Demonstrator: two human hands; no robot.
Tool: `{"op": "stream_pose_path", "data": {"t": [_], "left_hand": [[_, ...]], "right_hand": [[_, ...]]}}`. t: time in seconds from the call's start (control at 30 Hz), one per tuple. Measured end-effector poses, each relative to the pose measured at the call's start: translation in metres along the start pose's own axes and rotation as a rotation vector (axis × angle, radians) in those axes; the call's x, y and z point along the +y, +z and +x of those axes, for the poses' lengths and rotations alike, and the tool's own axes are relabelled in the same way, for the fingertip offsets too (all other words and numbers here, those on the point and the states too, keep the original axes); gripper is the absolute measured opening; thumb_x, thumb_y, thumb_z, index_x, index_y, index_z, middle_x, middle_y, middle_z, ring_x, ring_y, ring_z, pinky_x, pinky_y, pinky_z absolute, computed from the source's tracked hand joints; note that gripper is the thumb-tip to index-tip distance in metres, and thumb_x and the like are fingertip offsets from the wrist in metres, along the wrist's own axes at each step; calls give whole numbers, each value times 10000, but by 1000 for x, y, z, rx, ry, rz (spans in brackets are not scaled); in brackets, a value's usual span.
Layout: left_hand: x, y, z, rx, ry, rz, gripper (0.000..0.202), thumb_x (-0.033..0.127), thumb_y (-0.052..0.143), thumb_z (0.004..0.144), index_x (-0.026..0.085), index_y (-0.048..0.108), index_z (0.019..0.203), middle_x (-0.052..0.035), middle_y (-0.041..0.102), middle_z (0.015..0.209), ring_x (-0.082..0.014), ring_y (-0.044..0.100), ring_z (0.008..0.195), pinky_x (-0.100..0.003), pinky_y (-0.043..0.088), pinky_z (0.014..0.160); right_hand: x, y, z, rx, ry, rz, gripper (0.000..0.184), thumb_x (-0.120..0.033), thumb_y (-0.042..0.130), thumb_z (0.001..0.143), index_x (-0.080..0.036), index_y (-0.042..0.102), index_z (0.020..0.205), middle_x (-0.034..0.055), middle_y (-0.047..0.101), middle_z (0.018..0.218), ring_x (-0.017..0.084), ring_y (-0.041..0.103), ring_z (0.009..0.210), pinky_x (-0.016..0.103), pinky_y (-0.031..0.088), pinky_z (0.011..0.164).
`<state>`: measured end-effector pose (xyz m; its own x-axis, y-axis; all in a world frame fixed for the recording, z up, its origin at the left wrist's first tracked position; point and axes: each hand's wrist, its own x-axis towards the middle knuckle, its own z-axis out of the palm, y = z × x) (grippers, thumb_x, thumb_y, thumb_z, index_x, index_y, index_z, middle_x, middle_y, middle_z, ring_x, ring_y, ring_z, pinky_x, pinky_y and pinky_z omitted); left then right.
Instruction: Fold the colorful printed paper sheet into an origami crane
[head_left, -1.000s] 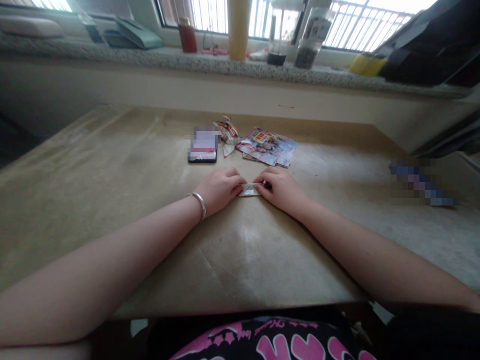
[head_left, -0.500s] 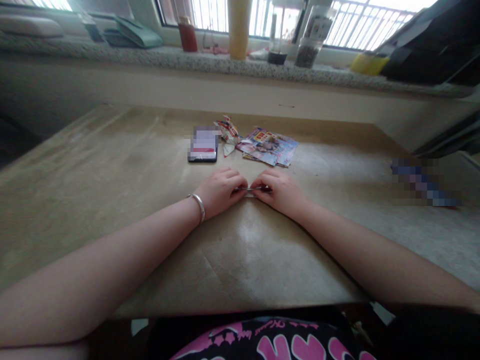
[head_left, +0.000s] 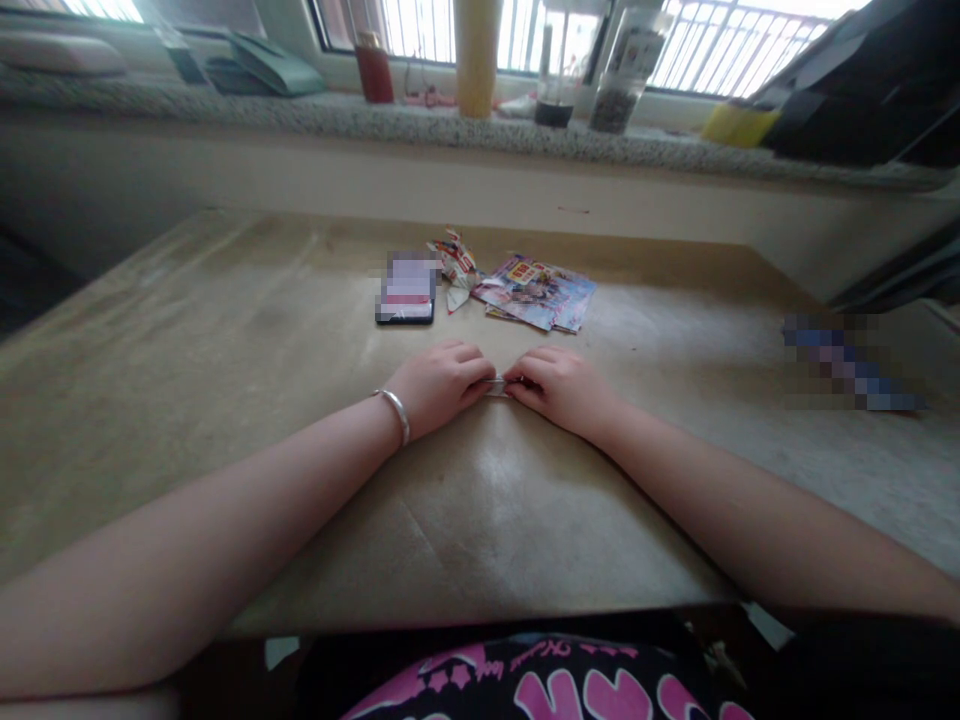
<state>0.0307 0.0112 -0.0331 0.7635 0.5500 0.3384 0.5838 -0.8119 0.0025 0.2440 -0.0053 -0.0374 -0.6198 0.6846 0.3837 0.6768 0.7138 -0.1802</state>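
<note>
My left hand, with a silver bracelet on its wrist, and my right hand meet fingertip to fingertip at the middle of the table. Both are closed in a pinch on a small folded piece of paper, pressed flat against the tabletop. Only a thin sliver of the paper shows between the fingers. Beyond the hands lie a folded paper figure and a stack of colourful printed sheets.
A dark phone lies left of the paper figure. A blurred blue object sits at the table's right side. The stone windowsill behind holds a red jar, a yellow cylinder, glass jars and dark bags.
The hands have drawn closer together. The small paper, which showed as a flat white strip between them, is now folded down and nearly hidden under the fingertips.
</note>
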Motion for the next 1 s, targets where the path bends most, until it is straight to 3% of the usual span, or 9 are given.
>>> {"op": "stream_pose_path", "data": {"t": [0.3, 0.87, 1.0], "left_hand": [[4, -5, 1, -55, -24, 127, 265, 280, 462, 942, 152, 656, 814, -59, 626, 827, -165, 570, 779, -262, 441, 680], [-4, -6, -4, -24, -57, 53, 223, 287, 505, 916, 160, 645, 797, -43, 621, 807, -154, 563, 750, -260, 433, 670], [-5, -5, -4, -22, -50, 54, 223, 285, 499, 915, 160, 645, 801, -45, 621, 813, -152, 565, 759, -256, 436, 678]], "right_hand": [[0, 0, 2, -8, 17, 17, 125, -264, 581, 875, -187, 679, 884, 56, 675, 837, 175, 601, 814, 289, 440, 756], [12, -9, -7, -9, 142, 99, 113, -209, 580, 798, -185, 674, 738, 36, 626, 796, 125, 549, 673, 240, 404, 624], [9, -8, -6, 2, 155, 56, 86, -207, 584, 781, -187, 668, 773, 37, 630, 811, 130, 546, 678, 247, 396, 623]]}}
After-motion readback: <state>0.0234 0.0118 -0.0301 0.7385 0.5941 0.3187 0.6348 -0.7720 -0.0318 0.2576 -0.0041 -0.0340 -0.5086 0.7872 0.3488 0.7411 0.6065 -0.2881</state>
